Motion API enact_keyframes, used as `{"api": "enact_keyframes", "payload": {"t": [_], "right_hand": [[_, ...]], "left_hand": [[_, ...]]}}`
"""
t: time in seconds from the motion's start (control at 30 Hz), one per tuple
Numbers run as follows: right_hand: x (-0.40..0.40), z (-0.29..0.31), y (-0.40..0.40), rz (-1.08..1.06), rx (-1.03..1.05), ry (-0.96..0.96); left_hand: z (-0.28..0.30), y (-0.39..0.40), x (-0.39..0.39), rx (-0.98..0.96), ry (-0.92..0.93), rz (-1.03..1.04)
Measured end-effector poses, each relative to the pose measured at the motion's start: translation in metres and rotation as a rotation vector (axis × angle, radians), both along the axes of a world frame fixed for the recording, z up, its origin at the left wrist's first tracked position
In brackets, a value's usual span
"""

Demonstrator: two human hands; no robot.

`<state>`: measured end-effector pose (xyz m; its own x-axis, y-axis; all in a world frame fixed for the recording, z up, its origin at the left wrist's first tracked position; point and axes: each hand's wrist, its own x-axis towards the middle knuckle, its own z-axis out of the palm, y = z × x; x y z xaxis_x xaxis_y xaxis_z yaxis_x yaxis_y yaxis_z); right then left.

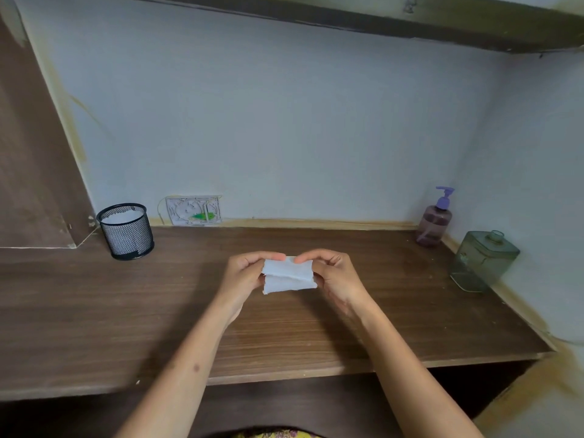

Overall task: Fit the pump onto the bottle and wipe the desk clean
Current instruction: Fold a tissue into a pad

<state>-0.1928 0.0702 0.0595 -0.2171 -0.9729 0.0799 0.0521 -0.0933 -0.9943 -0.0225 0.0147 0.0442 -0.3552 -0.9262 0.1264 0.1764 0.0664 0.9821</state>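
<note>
A folded white tissue (288, 277) is held above the middle of the wooden desk (126, 298). My left hand (245, 275) pinches its left edge and my right hand (336, 273) pinches its right edge, thumbs meeting near the top. A translucent pink bottle (433, 225) with a purple pump (444, 197) on top stands upright in the far right corner, well away from both hands.
A black mesh cup (126, 231) holding white paper stands at the back left. A greenish clear container (483, 262) sits by the right wall. A wall socket plate (193, 210) is at the back. The desk's front edge runs below my forearms.
</note>
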Motion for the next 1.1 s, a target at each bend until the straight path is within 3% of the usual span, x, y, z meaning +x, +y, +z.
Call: {"api": "enact_keyframes", "payload": {"t": [0.27, 0.37, 0.47, 0.53, 0.6, 0.73, 0.9, 1.1], "right_hand": [[0.000, 0.005, 0.003, 0.015, 0.052, 0.011], [0.002, 0.008, 0.005, 0.041, 0.034, -0.070], [0.005, 0.006, 0.006, 0.045, 0.006, -0.386], [0.010, 0.000, 0.008, 0.072, 0.022, -0.743], [0.018, -0.007, 0.009, 0.090, 0.012, -0.932], [0.038, -0.010, 0.011, 0.132, -0.068, -0.894], [0.052, -0.006, 0.002, 0.034, -0.078, -0.795], [0.026, -0.005, -0.012, -0.180, 0.088, -0.716]], "left_hand": [[-0.001, 0.000, 0.003, 0.030, 0.075, -0.068], [-0.002, 0.001, 0.002, -0.017, -0.006, -0.037], [-0.003, 0.001, -0.003, -0.025, 0.004, 0.051], [-0.003, 0.002, -0.009, 0.060, 0.195, 0.172], [-0.003, 0.003, -0.017, 0.131, 0.401, 0.304], [-0.004, 0.010, -0.035, 0.182, 0.553, 0.461], [-0.006, 0.021, -0.050, 0.135, 0.483, 0.537], [-0.012, 0.012, -0.040, 0.121, 0.356, 0.404]]}}
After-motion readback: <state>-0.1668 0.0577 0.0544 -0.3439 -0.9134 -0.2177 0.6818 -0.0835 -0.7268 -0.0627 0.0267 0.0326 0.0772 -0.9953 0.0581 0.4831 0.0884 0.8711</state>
